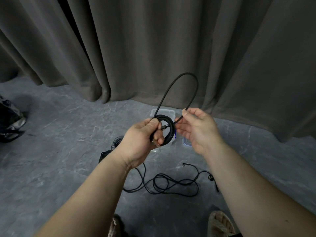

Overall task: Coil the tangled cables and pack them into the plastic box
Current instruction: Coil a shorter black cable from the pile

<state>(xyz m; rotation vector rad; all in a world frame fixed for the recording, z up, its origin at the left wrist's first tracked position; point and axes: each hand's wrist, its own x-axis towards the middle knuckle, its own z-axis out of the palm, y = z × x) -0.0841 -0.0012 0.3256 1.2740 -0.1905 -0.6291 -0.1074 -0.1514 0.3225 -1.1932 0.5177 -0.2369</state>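
My left hand [145, 135] grips a small coil of black cable [168, 124] held in the air. From the coil a tall loop of the same cable [179, 77] arcs up and comes down to my right hand [196, 127], which pinches it between thumb and fingers. Behind and below the coil stands a clear plastic box [163, 112] on the floor, mostly hidden by my hands. A thin black cable [171, 183] lies tangled on the floor near my feet. Two more coiled cables [117, 141] lie left of the box, partly hidden by my left wrist.
A box lid with a blue rim [185, 142] lies right of the box, behind my right hand. Grey curtains [153, 48] hang along the back. A dark patterned bag [10, 120] sits at the far left. My sandalled feet [220, 224] show at the bottom.
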